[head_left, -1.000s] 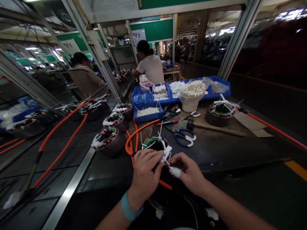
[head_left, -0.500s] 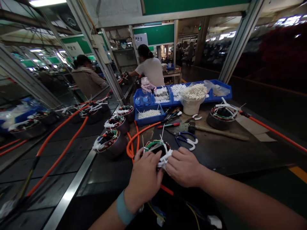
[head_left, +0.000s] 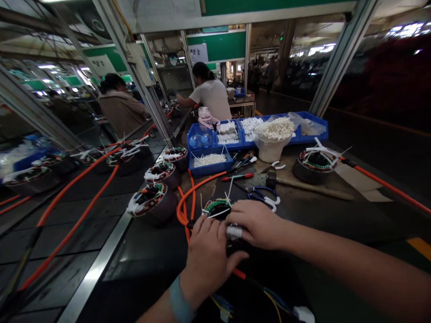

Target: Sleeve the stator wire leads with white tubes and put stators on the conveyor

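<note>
In front of me is a motor stator (head_left: 217, 206) with green and red windings and white cable ties standing up from it. The fingers of my left hand (head_left: 207, 253) curl over its near left rim, with the thumb held away from them. My right hand (head_left: 257, 223) is closed on a white sleeve (head_left: 234, 232) at the stator's near right side. Its fingers partly cover the sleeve and the windings. A white tie end crosses the stator's opening. Below the hands, an orange cable end (head_left: 239, 273) leads to thin coloured wires and a white connector (head_left: 304, 314).
Several wound stators (head_left: 155, 202) stand left, another (head_left: 316, 166) right. Behind lie blue-handled scissors (head_left: 266, 195), a hammer (head_left: 313, 188), a red marker (head_left: 237, 177), blue bins (head_left: 210, 168) and a white bucket (head_left: 273, 148) of ties. Two people work beyond.
My right hand has moved up and inward over the stator, its grip now around the white sleeve. My left thumb has swung out from the sleeve, and the left hand sits slightly lower.
</note>
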The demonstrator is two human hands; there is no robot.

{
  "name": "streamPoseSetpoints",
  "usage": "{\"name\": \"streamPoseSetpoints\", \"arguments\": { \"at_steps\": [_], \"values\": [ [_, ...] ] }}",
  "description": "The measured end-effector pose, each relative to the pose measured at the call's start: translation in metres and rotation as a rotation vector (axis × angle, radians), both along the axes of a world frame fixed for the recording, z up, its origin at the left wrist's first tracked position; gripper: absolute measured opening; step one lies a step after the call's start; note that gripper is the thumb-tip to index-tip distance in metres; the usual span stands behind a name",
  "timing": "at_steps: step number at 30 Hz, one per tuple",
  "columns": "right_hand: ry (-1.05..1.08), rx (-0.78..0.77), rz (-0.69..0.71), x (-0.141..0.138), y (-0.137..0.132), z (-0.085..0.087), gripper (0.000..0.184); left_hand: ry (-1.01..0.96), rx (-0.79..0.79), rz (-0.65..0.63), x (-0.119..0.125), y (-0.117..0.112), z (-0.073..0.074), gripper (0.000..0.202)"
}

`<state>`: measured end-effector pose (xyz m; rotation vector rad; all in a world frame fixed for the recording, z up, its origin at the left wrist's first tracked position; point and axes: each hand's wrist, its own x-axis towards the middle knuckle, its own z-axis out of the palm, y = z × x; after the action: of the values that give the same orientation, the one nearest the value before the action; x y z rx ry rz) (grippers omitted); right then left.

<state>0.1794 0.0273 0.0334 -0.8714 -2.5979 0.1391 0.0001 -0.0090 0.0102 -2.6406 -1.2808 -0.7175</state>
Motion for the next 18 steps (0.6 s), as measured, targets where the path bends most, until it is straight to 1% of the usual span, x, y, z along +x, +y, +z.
{"name": "streamPoseSetpoints", "arguments": {
  "at_steps": [1,3,5,7,9,12,13,14,15,17,18],
  "values": [
    [-0.056,0.068,-0.022,-0.001,-0.002,-0.001,0.01,-0.021,0.02,0.02,0.002,0.0,-0.002,0.031],
    [-0.118,0.179,-0.071,-0.005,-0.001,-0.004,0.014,-0.09,0.04,0.034,0.004,0.0,-0.007,0.019],
    [-0.11,0.196,-0.109,-0.011,0.004,-0.008,0.015,-0.164,0.033,0.016,0.006,0.002,-0.011,0.015],
    [-0.099,0.149,-0.153,-0.017,0.01,-0.011,0.015,-0.204,0.027,-0.006,0.007,0.002,-0.014,0.014],
    [-0.106,0.073,-0.176,-0.022,0.014,-0.011,0.013,-0.201,0.018,-0.01,0.009,0.001,-0.014,0.012],
    [-0.074,-0.054,-0.175,-0.026,0.015,-0.009,0.013,-0.131,-0.016,0.014,0.007,-0.002,-0.006,0.014],
    [-0.057,-0.085,-0.165,-0.023,0.016,-0.009,0.016,-0.094,-0.039,0.009,0.004,-0.002,-0.001,0.017],
    [-0.04,-0.106,-0.146,-0.017,0.017,-0.009,0.018,-0.053,-0.068,-0.011,0.0,-0.001,0.005,0.023],
    [-0.023,-0.119,-0.157,-0.008,0.018,-0.01,0.019,-0.013,-0.096,-0.043,-0.006,0.001,0.011,0.032],
    [0.001,-0.135,-0.277,0.023,0.024,-0.016,0.021,0.042,-0.125,-0.124,-0.018,0.006,0.021,0.045],
    [0.014,-0.148,-0.441,0.043,0.027,-0.02,0.024,0.052,-0.124,-0.159,-0.023,0.009,0.025,0.046]
  ]
}}
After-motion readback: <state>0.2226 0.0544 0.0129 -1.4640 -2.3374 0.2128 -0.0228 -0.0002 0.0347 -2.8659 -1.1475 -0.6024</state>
